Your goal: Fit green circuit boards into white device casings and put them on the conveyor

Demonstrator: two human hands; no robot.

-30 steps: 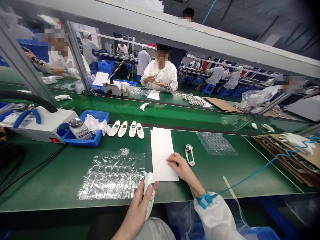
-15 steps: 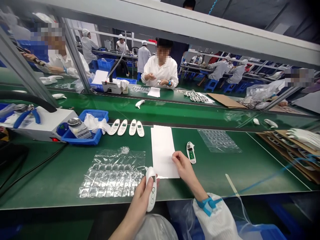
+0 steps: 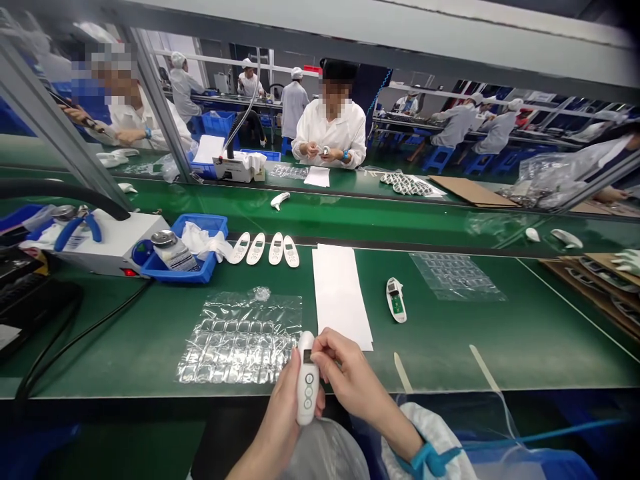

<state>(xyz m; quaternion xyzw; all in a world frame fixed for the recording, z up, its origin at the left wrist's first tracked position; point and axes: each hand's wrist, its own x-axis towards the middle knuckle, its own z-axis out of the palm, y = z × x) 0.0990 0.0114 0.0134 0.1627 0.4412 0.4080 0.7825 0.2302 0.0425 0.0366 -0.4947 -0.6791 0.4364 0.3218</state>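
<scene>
My left hand is wrapped around a white handheld device, held upright at the bench's front edge. A small dark screen and round buttons on the device face me. The thumb and forefinger of my right hand are pinched together at the right edge of the screen; anything between them is too small to make out. Just beyond lie white paper sheets and, to the left, a clear plastic sheet with rows of square pieces. Right of the paper rests an opened device housing showing a green circuit board.
Several white front covers stand in a row beside a blue tray holding a metal-topped bottle and white cloth. Another clear sheet lies at the right, near stacked cardboard trays. A co-worker sits across the green belt.
My right hand has moved from the paper's edge down and left to the device's screen. My left hand still grips the device, now turned more upright. The view has shifted slightly.
</scene>
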